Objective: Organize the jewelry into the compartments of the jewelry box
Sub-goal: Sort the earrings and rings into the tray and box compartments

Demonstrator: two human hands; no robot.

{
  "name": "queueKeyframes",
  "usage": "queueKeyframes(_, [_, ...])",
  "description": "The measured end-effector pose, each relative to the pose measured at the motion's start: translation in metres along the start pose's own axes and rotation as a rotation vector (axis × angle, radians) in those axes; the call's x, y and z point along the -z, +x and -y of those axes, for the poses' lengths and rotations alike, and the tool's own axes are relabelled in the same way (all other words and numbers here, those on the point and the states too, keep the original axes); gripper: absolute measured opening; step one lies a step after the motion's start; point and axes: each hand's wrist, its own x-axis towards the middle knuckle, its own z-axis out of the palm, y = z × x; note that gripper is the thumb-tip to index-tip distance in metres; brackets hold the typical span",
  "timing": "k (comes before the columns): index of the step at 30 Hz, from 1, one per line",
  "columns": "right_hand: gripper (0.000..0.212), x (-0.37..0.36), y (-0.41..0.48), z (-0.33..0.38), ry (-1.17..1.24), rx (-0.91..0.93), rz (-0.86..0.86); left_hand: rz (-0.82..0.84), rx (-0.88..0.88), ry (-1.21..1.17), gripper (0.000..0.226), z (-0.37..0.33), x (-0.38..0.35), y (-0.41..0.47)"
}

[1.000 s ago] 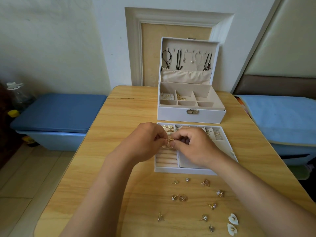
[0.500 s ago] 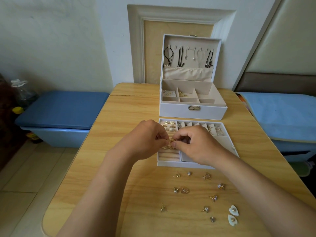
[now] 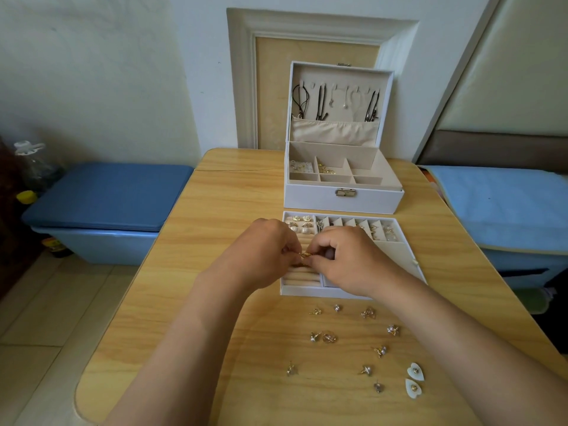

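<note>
My left hand (image 3: 261, 253) and my right hand (image 3: 350, 259) meet fingertip to fingertip over the white removable tray (image 3: 396, 256), both pinching one small gold earring (image 3: 305, 255) above the tray's ring rolls. The tray's far compartments hold several gold and pearl earrings (image 3: 299, 224). Behind it stands the open white jewelry box (image 3: 341, 201), with necklaces hung in its lid and small pieces in two back compartments. Several loose earrings (image 3: 322, 337) lie on the wooden table in front of the tray, with two white heart-shaped ones (image 3: 415, 379) at the right.
The wooden table (image 3: 215, 272) has a rounded near-left corner, with tiled floor below on the left. A blue lidded bin (image 3: 104, 198) sits left of the table. A light blue covered surface (image 3: 498, 204) lies on the right. A framed board (image 3: 316, 50) leans on the wall behind the box.
Both hands stay pinched together on the gold earring over the ring rolls. The camera view has shifted slightly, so the scene sits a little lower in the frame.
</note>
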Motion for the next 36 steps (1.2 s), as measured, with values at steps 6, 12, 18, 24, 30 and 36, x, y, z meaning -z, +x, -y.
queueKeyframes(6, [0.004,0.004,-0.001,-0.001,-0.051,0.027,0.012,-0.001,0.020,0.010,0.006,-0.001,-0.001,-0.001])
queueKeyframes(12, [0.005,0.011,-0.002,-0.005,0.118,0.000,0.015,0.024,0.035,-0.091,0.009,0.004,0.010,-0.006])
queueKeyframes(18, [0.010,0.009,0.001,-0.008,0.103,0.010,0.020,0.015,0.006,-0.082,0.009,0.002,0.005,-0.006])
queueKeyframes(24, [0.013,0.007,0.002,-0.007,0.076,0.006,0.038,-0.027,-0.041,-0.043,0.009,0.005,-0.002,-0.003])
queueKeyframes(30, [0.012,0.003,0.001,-0.008,0.079,0.011,0.019,-0.048,-0.086,-0.028,0.009,0.007,-0.007,-0.003])
queueKeyframes(36, [0.015,0.003,-0.003,-0.006,0.096,0.016,0.018,-0.032,-0.096,0.002,0.008,0.007,-0.007,-0.003])
